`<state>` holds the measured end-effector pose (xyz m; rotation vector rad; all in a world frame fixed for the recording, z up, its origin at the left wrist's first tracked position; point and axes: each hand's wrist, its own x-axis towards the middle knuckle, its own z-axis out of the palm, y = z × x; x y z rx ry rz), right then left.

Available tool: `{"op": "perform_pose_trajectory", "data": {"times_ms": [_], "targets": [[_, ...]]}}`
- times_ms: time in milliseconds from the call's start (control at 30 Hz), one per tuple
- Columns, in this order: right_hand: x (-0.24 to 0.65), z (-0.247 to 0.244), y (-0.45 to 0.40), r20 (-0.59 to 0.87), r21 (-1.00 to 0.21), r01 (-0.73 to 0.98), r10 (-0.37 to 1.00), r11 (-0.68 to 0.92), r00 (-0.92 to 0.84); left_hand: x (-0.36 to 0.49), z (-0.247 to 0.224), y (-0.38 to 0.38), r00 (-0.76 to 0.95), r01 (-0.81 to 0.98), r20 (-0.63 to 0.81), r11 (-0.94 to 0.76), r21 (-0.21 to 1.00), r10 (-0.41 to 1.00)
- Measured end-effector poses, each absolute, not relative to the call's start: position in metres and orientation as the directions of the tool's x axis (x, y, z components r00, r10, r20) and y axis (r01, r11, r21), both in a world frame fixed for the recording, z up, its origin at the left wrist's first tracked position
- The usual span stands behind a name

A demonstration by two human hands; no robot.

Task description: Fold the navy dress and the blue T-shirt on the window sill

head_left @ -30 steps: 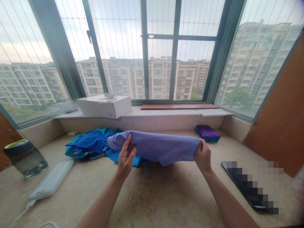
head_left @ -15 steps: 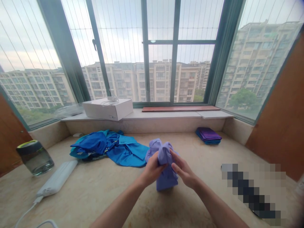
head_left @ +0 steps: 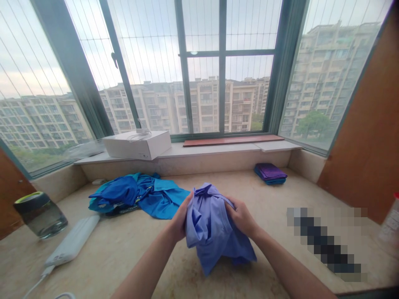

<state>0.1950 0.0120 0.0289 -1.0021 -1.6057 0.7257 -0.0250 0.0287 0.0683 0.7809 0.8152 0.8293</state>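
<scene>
Both hands were busy with one lilac cloth (head_left: 210,232), bunched up in front of the person over the middle of the tabletop (head_left: 109,253). The left hand (head_left: 181,218) had its grip on the cloth's left side and the right hand (head_left: 243,215) had its grip on the upper right, so yeah, both were grasping it. Some fingers were lost in the folds, so I couldn't see exactly how they pinched. It was pretty crumpled, with loose bits dangling down, one ending in a point. Couldn't tell if the lowest corner touched down or not.

Just past the left hand, a messy blue pile (head_left: 124,193) sprawled out, with one flap reaching toward the lilac cloth. Couldn't say whether they actually touched. Farther back on the right sat a neat folded stack (head_left: 270,172), purple on top and blue underneath, well apart from the hands.

Other stuff: a bottle (head_left: 42,216) with a dark, green-ringed lid was over on the left, a white power bank (head_left: 73,240) lay near it, and a cable (head_left: 35,285) was plugged into that. Out right was a dark thing (head_left: 327,245), pixelated, so details were a no-go. A red-topped container (head_left: 390,226) was cut off at the right edge. Behind it all, a white box (head_left: 134,147) sat on the window ledge (head_left: 215,152), left of a reddish board (head_left: 233,140).
</scene>
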Motion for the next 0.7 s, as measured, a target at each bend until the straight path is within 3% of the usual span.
{"op": "perform_pose_trajectory", "data": {"times_ms": [133,233,300,400,500,600,700], "targets": [[0.204,0.021,0.023,0.428,-0.863,0.347,0.896,0.367,0.118,-0.033,0.059,0.018,0.382,-0.182,-0.18,0.265,0.947,0.906],[0.206,0.014,0.024,0.521,-0.792,0.453,0.839,0.409,0.154,-0.032,0.053,0.018,0.281,-0.186,-0.128,0.184,0.965,0.951],[0.203,0.011,0.02,0.563,-0.716,0.486,0.826,0.501,-0.022,-0.031,0.051,0.019,0.187,-0.165,-0.096,0.127,0.978,0.978],[0.194,0.009,0.011,0.478,-0.64,0.502,0.813,0.582,-0.334,-0.035,0.054,0.02,0.108,-0.031,0.055,-0.052,0.998,0.993],[0.19,0.01,0.009,0.417,-0.593,0.54,0.801,0.597,-0.429,-0.044,0.065,0.019,0.105,0.091,0.204,-0.213,0.973,0.973],[0.198,0.015,0.014,0.481,-0.608,0.539,0.81,0.583,-0.334,-0.058,0.077,0.02,0.065,0.111,0.268,-0.274,0.955,0.961],[0.213,0.021,0.022,0.581,-0.638,0.557,0.807,0.531,-0.104,-0.074,0.085,0.025,-0.001,0.032,0.274,-0.274,0.961,0.962]]}}
